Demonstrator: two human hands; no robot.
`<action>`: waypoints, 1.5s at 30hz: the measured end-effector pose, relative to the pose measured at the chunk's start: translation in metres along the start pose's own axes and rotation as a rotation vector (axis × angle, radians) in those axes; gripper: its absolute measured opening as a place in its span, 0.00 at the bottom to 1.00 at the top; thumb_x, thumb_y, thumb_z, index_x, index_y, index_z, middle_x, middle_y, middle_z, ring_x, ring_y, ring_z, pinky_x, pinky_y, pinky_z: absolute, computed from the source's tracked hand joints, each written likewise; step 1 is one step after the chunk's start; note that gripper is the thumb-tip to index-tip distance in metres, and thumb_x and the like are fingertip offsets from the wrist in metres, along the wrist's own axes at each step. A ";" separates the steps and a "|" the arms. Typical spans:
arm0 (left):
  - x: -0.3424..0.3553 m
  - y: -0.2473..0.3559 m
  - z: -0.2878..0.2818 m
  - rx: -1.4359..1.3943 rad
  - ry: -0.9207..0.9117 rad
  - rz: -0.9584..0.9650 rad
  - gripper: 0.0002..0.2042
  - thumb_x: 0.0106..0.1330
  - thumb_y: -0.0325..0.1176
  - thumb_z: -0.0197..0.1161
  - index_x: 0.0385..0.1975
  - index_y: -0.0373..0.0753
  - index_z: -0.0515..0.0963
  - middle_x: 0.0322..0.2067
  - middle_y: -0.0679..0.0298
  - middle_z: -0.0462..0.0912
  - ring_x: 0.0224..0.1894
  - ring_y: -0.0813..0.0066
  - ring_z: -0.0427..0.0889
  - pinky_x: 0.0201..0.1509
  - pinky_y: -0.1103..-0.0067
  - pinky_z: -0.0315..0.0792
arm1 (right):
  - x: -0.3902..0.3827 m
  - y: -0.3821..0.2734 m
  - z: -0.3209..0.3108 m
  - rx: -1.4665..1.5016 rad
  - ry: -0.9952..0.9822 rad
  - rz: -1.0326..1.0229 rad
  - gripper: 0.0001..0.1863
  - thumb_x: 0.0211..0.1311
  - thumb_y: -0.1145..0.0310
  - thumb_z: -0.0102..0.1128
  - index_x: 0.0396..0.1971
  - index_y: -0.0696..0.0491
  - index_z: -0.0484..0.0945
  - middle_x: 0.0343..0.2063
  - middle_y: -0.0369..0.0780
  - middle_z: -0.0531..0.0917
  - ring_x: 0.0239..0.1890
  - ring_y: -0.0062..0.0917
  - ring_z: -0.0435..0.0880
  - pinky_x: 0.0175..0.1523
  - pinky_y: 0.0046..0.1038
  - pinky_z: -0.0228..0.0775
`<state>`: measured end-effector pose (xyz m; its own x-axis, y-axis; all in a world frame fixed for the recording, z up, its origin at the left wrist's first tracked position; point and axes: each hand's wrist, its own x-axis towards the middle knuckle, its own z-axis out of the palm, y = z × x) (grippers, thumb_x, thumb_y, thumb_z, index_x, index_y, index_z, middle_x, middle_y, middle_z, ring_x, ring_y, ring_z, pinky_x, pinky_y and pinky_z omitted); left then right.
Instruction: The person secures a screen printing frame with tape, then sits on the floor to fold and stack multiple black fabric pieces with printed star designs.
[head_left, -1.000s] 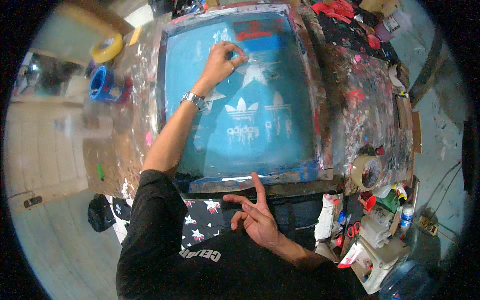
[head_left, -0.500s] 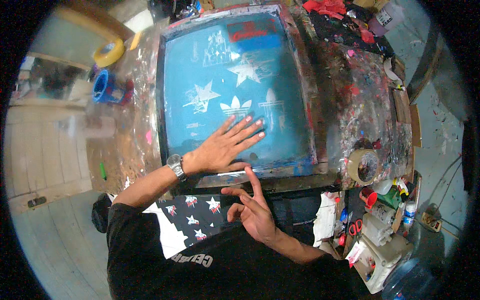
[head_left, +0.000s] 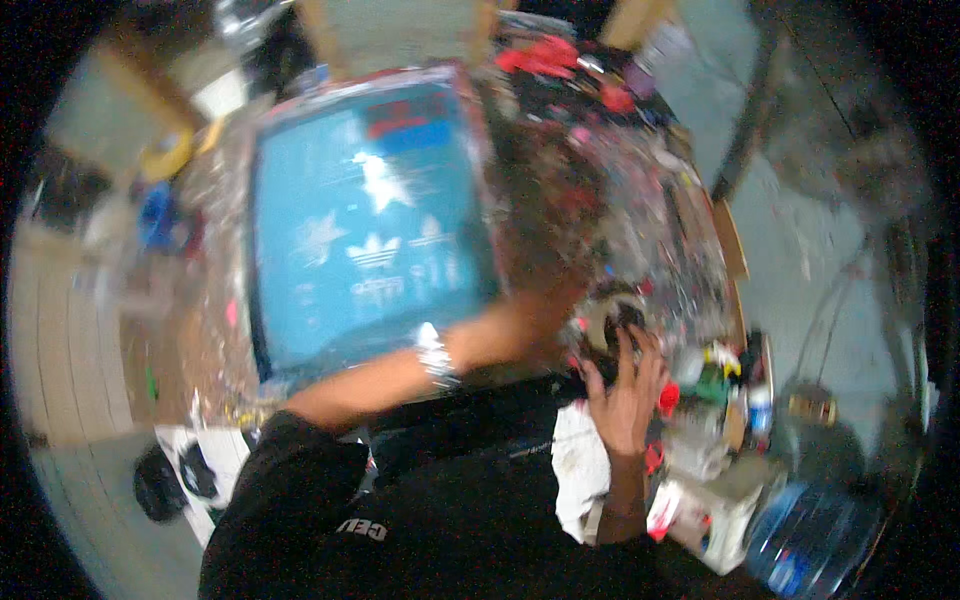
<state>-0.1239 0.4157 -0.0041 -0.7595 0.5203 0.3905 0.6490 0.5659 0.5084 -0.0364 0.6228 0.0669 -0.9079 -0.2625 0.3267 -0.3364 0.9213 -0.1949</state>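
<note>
A wooden-framed printing screen with blue mesh lies on the worktable, pale stars, a trefoil and other designs showing in it. My left hand, smeared by motion, is past the screen's near right corner, close to a roll of tape. Its fingers cannot be made out. A silver watch is on that wrist. At the near edge of the tape roll is my right hand, fingers apart and stretched toward it. Whether they touch the roll is unclear from the blur.
The worktable is paint-stained. Yellow tape and a blue ring-shaped item sit on its left side. Bottles and a red cup stand at the right, above a large water jug. Red cloth lies at the back.
My left hand has left the screen mesh and swung right. My right hand has moved right to the tape roll. The whole view has shifted, putting the screen further left.
</note>
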 end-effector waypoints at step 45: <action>-0.176 -0.038 -0.238 -1.543 0.964 -0.416 0.13 0.68 0.30 0.61 0.51 0.36 0.76 0.62 0.46 0.71 0.70 0.50 0.64 0.73 0.53 0.56 | 0.040 -0.083 -0.096 0.884 0.013 -0.450 0.25 0.52 0.51 0.75 0.41 0.53 0.80 0.44 0.43 0.79 0.50 0.32 0.77 0.57 0.40 0.68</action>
<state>-0.0249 0.1506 0.0904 -0.9565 -0.2891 0.0388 0.2507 -0.7469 0.6159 -0.0206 0.5629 0.1849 -0.6485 -0.5277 0.5487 -0.7196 0.1899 -0.6679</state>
